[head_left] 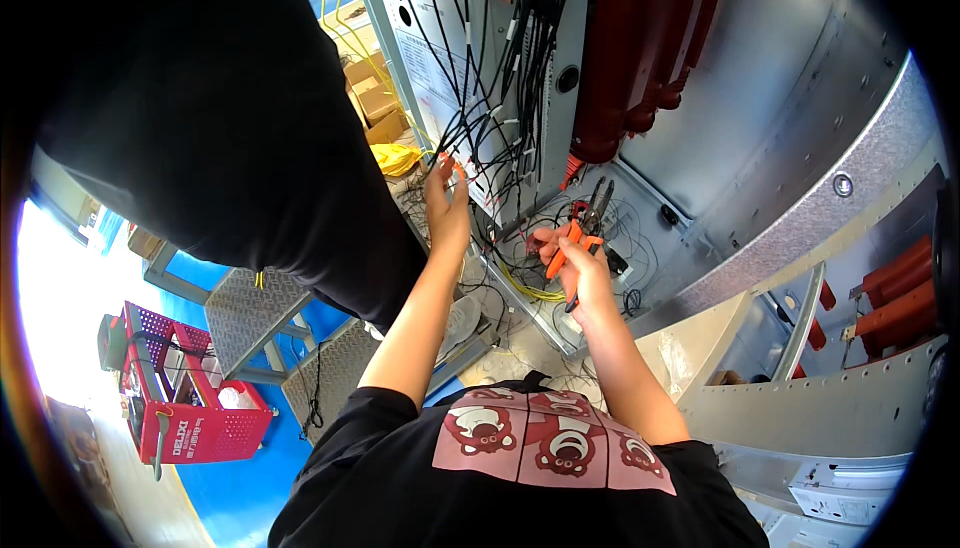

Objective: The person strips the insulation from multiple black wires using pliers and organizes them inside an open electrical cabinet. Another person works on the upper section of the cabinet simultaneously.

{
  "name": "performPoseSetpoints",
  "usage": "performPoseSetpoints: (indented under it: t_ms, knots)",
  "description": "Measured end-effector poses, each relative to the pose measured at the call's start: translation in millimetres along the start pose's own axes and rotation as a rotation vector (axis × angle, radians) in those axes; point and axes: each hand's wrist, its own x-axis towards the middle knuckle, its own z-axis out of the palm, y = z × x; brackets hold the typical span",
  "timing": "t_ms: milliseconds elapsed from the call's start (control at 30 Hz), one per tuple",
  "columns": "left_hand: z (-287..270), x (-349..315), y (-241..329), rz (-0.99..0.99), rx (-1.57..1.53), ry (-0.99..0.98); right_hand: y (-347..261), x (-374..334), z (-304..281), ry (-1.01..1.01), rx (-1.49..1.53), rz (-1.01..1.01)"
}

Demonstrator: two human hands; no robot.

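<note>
My left hand (447,210) is raised to the bundle of black wires (487,113) that hangs down the front of a light grey panel (432,68). Its fingertips are closed around the lower wire ends, where small orange-red bits show. In my right hand (588,278) is a pair of wire strippers (568,248) with orange handles. Their dark jaws point up and away, into the open bottom of the metal cabinet, and touch no wire that I can make out. Loose thin wires (545,293) lie tangled on the cabinet floor below both hands.
Dark red cylinders (625,58) stand behind the panel. A curved metal cabinet edge (800,213) runs along the right. Someone in dark clothes (250,128) stands close at left. Metal steps (255,308), a red perforated basket (215,433) and cardboard boxes (378,100) lie beyond.
</note>
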Motion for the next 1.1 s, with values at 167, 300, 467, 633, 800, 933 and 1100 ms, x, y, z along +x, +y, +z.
performPoseSetpoints:
  t_ms: [167, 300, 467, 633, 800, 933, 1100]
  knots:
    - [29, 28, -2, -0.027, -0.038, -0.142, 3, -8, -8, 0.096, -0.100, 0.020]
    - [33, 23, -19, -0.074, 0.102, -0.288, 7, 1, -15, 0.099, -0.219, 0.021]
    - [49, 0, 7, -0.330, -0.167, -0.429, 3, 40, -10, 0.188, -0.319, -0.050]
    - [42, -33, 32, -0.384, -0.252, -0.575, -2, 55, 3, 0.180, -0.287, -0.111]
    - [33, -52, 54, -0.401, -0.298, -0.598, -3, 40, 7, 0.121, -0.228, -0.111]
    - [29, -74, 55, -0.404, -0.310, -0.571, -10, 30, 17, 0.089, -0.291, -0.135]
    - [29, -91, 73, -0.457, -0.395, -0.518, -10, 28, 6, 0.086, -0.368, -0.127]
